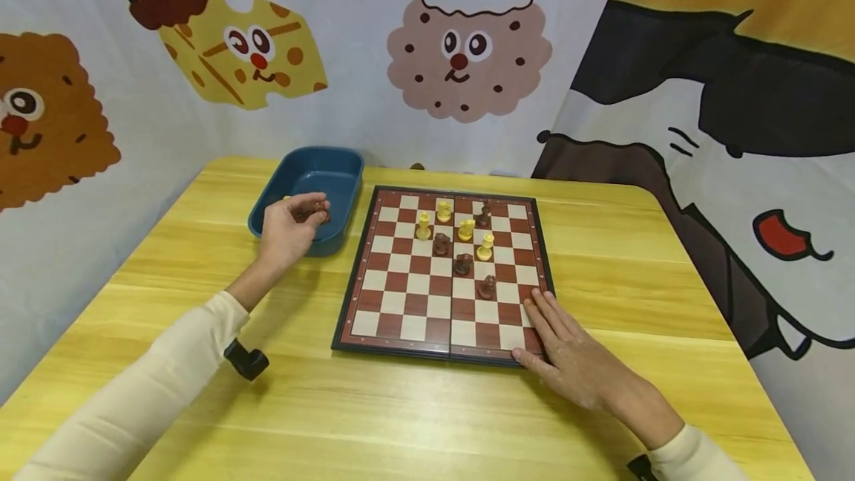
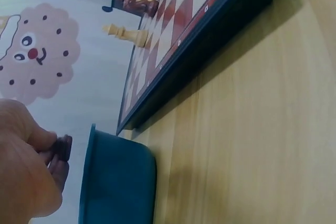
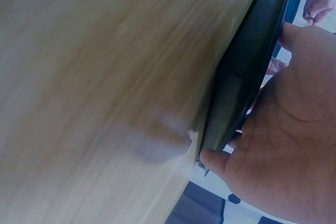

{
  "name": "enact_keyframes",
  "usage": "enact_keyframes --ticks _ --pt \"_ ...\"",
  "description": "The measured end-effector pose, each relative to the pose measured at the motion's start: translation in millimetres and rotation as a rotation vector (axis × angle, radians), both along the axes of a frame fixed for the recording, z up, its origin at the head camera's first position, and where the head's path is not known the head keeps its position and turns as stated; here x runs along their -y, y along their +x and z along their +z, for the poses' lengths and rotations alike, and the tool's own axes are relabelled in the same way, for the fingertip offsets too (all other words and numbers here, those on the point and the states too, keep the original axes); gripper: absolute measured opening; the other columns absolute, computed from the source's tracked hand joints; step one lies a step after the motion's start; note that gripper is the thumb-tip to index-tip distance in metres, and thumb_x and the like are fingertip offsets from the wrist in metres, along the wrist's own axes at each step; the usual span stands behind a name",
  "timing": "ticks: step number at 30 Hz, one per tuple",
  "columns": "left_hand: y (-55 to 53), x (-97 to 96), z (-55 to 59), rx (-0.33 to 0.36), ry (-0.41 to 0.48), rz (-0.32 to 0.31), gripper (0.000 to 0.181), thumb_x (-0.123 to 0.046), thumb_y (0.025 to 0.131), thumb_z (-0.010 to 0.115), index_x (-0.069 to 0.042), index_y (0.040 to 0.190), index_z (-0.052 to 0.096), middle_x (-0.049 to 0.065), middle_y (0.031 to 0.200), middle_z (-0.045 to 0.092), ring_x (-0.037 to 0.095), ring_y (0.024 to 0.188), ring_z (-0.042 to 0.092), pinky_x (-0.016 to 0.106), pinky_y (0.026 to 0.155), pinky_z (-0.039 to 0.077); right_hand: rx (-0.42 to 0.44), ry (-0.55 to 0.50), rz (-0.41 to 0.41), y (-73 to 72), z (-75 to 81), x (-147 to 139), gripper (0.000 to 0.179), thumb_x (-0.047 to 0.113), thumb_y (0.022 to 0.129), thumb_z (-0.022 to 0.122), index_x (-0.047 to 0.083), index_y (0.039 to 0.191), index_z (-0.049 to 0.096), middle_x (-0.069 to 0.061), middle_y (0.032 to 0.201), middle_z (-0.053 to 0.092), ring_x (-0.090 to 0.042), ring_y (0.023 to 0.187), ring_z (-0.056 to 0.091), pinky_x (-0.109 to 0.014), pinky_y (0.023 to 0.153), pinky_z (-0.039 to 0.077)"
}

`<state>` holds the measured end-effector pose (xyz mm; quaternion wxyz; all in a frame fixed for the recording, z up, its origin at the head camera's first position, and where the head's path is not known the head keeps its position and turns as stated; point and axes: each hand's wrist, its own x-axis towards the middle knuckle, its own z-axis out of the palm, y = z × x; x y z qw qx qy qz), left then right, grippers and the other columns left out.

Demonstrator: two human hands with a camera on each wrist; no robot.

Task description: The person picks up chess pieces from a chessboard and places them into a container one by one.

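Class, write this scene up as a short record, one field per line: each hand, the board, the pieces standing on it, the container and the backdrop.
Left hand: pinches a dark brown chess piece above the blue bin
Right hand: rests at the board's near right corner
Chessboard: lies flat on the table
Pieces on board: four yellow, four dark brown
Blue bin: on the table, left of the board
Backdrop: white, with cartoon figures
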<state>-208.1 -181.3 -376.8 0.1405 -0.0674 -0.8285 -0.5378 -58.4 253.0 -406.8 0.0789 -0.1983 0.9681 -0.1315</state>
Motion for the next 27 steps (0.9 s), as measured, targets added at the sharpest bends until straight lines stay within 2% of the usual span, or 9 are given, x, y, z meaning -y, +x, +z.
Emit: enact_keyframes --ticks 5,7,10,13,21,27 --pt "0.4 -1.9 -1.2 0.008 0.008 0.008 0.048 0.013 0.094 0.061 0.005 0.141 0.055 0.021 0.130 0.064 0.033 0.123 0.057 0.043 0.105 0.046 -0.019 -0.014 0.002 -0.6 -3.8 -2 0.084 0.058 0.105 0.045 0.001 0.161 0.022 -0.017 0.168 0.010 -0.037 0.153 0.007 -0.063 0.114 0.026" --pt "1.3 -3.6 -1.6 -0.010 0.022 -0.003 0.050 0.016 0.092 0.056 0.004 0.141 0.055 0.021 0.131 0.062 0.034 0.126 0.054 0.049 0.107 0.043 -0.025 -0.011 0.002 -0.9 -5.8 -2 0.083 0.058 0.105 0.044 0.002 0.162 0.021 -0.016 0.168 0.010 -0.036 0.153 0.006 -0.062 0.114 0.026" --pt "3.1 -6.8 -1.8 -0.028 0.062 -0.022 0.047 0.015 0.093 0.052 0.004 0.138 0.058 0.022 0.129 0.063 0.033 0.124 0.056 0.051 0.105 0.044 -0.023 -0.004 0.002 -0.3 -3.9 -2 0.083 0.058 0.105 0.044 0.001 0.161 0.021 -0.017 0.168 0.009 -0.036 0.153 0.006 -0.062 0.115 0.025" --pt "5.2 -10.2 -1.0 -0.028 0.097 -0.045 0.042 0.012 0.095 0.052 0.004 0.136 0.060 0.021 0.128 0.064 0.031 0.122 0.058 0.047 0.104 0.046 -0.004 0.003 0.000 -0.4 -0.5 -1 0.084 0.057 0.105 0.044 0.001 0.162 0.019 -0.018 0.168 0.008 -0.038 0.153 0.006 -0.061 0.116 0.024" --pt "4.0 -14.7 3.8 -0.064 0.171 -0.050 0.038 0.011 0.098 0.052 0.006 0.134 0.060 0.023 0.125 0.064 0.034 0.118 0.059 0.024 0.090 0.048 0.032 0.024 -0.015 -1.1 1.4 0 0.084 0.060 0.105 0.040 0.002 0.162 0.018 -0.016 0.169 0.006 -0.037 0.153 0.004 -0.058 0.117 0.022" --pt "3.6 -21.4 6.9 -0.053 0.205 -0.098 0.036 0.010 0.099 0.052 0.006 0.134 0.060 0.022 0.127 0.064 0.035 0.120 0.058 0.021 0.088 0.047 -0.006 -0.005 -0.001 -0.8 -3.6 -1 0.083 0.057 0.105 0.044 0.001 0.162 0.019 -0.016 0.169 0.008 -0.036 0.153 0.005 -0.060 0.116 0.023"
